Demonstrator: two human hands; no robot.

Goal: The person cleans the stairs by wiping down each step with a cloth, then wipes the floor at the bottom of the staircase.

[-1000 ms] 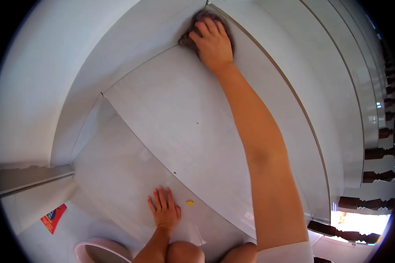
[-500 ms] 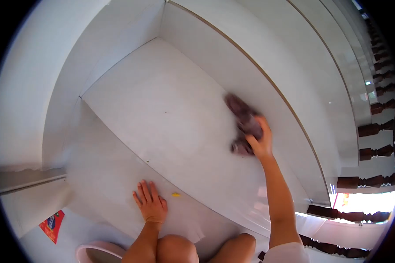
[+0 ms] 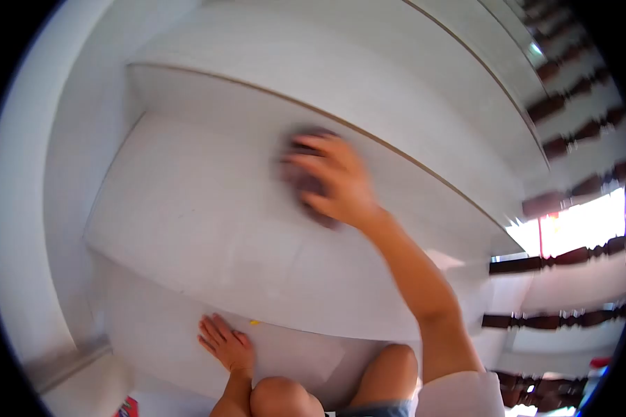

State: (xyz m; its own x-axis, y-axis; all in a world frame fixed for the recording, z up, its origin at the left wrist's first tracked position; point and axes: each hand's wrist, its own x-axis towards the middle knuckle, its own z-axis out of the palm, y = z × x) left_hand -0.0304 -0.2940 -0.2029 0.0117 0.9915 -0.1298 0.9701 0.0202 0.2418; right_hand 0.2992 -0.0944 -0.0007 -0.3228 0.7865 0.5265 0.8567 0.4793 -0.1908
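Bunched under my right hand [image 3: 335, 179] is a dark brownish-purple cloth [image 3: 311, 182], pressed on the white stair tread [image 3: 209, 229] near the foot of the riser. Both hand and cloth are blurred by motion. The fingers curve over the cloth and hide part of it. My left hand [image 3: 228, 345] lies with fingers spread on the surface of the step below, holding nothing. Just right of it is a small yellow scrap [image 3: 254, 322], close to the tread's front edge.
Higher white steps with a brown edge strip [image 3: 368, 132] rise beyond. Dark turned balusters [image 3: 563, 260] line the right side, and a white wall [image 3: 42, 174] bounds the left. My bent knees [image 3: 282, 397] are at the bottom. Part of a red item [image 3: 127, 409] shows at lower left.
My right hand has swept the cloth leftward along the tread. My left hand stays on the lower step. The whole view has turned, and the pink-rimmed round object at the bottom has left the frame.
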